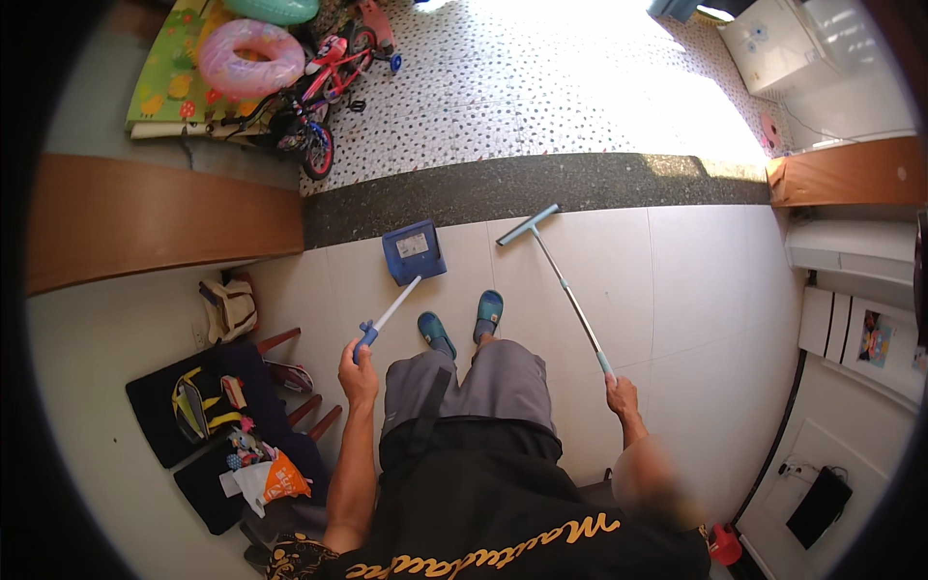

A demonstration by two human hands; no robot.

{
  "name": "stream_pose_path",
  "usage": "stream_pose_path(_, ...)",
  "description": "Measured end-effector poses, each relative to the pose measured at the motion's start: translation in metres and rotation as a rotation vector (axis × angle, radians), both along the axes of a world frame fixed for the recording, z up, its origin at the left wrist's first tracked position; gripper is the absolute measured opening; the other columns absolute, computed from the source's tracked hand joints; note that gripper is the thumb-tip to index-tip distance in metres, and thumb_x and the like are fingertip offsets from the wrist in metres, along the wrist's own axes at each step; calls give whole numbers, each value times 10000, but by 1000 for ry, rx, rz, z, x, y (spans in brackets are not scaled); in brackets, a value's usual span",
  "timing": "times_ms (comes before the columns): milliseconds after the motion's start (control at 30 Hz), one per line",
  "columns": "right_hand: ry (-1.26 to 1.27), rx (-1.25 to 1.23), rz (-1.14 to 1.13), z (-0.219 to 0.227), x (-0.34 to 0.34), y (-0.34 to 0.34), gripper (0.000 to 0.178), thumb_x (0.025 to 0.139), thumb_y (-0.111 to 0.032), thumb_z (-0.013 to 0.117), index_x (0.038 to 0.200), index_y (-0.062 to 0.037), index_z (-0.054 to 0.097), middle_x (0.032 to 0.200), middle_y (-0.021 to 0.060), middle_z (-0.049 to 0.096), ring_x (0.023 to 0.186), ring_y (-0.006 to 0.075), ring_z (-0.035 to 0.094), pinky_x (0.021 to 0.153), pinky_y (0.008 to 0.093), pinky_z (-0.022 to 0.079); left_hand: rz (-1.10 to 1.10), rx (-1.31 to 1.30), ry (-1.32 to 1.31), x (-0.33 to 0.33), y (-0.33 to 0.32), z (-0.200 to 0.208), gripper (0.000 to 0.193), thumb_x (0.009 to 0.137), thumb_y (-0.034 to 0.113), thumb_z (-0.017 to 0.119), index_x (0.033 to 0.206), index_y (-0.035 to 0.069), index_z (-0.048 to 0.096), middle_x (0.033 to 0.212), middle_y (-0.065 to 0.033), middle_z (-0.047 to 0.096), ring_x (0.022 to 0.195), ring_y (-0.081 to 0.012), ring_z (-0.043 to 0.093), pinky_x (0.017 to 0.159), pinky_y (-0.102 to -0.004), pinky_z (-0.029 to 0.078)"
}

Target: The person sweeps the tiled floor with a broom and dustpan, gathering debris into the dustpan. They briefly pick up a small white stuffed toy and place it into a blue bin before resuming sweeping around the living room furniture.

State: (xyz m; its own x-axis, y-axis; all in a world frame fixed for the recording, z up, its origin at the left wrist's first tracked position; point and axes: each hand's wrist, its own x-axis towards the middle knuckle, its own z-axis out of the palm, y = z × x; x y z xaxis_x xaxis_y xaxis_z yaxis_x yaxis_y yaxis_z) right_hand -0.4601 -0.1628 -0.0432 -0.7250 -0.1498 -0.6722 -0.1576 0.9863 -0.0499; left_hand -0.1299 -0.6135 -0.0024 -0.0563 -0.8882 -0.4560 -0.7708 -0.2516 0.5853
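My left hand is closed round the blue grip of a long-handled dustpan. Its white handle slants away to the blue pan, which is by the dark stone threshold, ahead of my left foot. My right hand grips the lower end of a floor squeegee with a silver pole and light blue fittings. The squeegee's blade head lies at an angle at the far end, near the threshold and right of the dustpan. Fingers of both hands wrap their handles.
Pale tiles meet a dark threshold; beyond is a sunlit speckled floor. A child's bicycle and a pink swim ring are at far left. Chairs with bags line the left wall. A white cabinet is far right.
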Motion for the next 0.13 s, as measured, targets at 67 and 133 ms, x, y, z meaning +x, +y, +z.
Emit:
stream_pose_path(67,15,-103,-76,-32,9,-52,538,930,-464,457,803,40,598,842,303,617,830,475,595,733,531,458,-71,-55,52,-22,-10,0,368,913,263,542,1155,-10,593,900,-141,663,837,-261,628,782,-342,478)
stream_pose_path(133,22,-121,-145,-69,11,-104,542,924,-475,457,862,38,621,885,296,630,868,463,606,765,522,467,-190,-122,65,-40,-21,-3,374,915,265,541,1173,-2,586,903,-123,670,835,-258,630,780,-341,478)
